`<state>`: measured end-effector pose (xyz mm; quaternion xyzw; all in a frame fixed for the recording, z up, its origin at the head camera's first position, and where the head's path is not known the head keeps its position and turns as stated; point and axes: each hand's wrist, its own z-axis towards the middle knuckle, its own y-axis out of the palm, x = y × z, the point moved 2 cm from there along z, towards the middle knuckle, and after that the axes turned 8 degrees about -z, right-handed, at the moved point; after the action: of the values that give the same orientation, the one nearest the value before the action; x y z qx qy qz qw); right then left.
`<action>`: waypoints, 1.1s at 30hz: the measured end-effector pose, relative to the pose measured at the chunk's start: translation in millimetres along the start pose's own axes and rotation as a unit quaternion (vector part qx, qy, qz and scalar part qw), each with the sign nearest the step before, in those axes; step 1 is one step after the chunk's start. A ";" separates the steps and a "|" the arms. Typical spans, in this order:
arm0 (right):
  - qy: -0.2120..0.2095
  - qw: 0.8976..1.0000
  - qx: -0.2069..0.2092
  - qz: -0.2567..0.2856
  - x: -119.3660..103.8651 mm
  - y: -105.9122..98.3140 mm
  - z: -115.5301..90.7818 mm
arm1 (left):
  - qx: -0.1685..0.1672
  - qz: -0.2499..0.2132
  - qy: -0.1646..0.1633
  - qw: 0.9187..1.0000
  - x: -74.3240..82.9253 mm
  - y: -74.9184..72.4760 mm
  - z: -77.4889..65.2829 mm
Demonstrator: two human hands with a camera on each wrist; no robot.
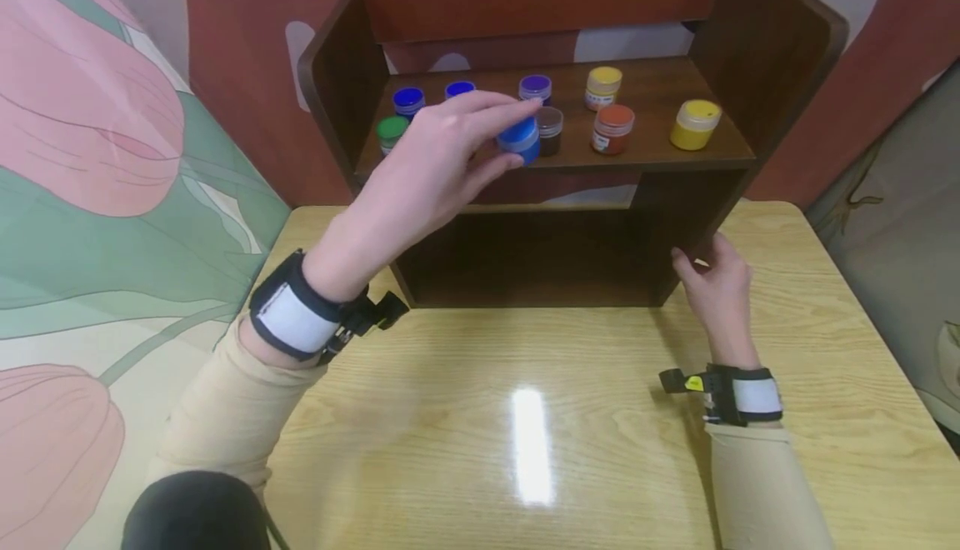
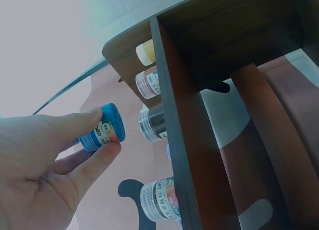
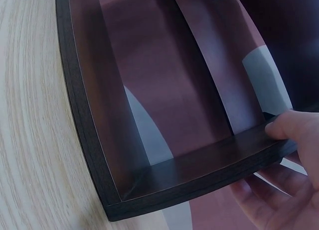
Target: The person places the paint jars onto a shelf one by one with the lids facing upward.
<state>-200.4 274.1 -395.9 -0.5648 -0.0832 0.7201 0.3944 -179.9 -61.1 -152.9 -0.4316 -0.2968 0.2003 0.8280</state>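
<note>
A small blue paint jar (image 1: 520, 146) is pinched between the thumb and fingers of my left hand (image 1: 442, 146), just in front of the upper shelf. The left wrist view shows this jar (image 2: 113, 124) tilted and apart from the shelf edge, its label partly covered by fingers. My right hand (image 1: 720, 296) grips the lower right side panel of the brown wooden rack (image 1: 738, 75). In the right wrist view, the thumb lies on the panel's inner face (image 3: 209, 163) and the fingers are on its outer side.
On the upper shelf stand a dark jar (image 1: 551, 135), a red jar (image 1: 613, 132), yellow jars (image 1: 695, 127), a purple-lidded jar (image 1: 536, 86), blue-lidded jars (image 1: 408, 100) and a green-lidded jar (image 1: 392, 128), partly behind my left hand. The rack stands on a light wooden table (image 1: 450, 417).
</note>
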 end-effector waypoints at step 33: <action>-0.007 1.000 0.001 -0.007 1.4 0.5 0.5 | 0.003 0.049 -0.073 0.996 -17.0 -22.8 36.0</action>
<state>-201.1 274.8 -397.0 -0.5585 -0.0891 0.7215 0.3995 -214.7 -62.1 -123.0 -0.4272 -0.3338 0.2727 0.7948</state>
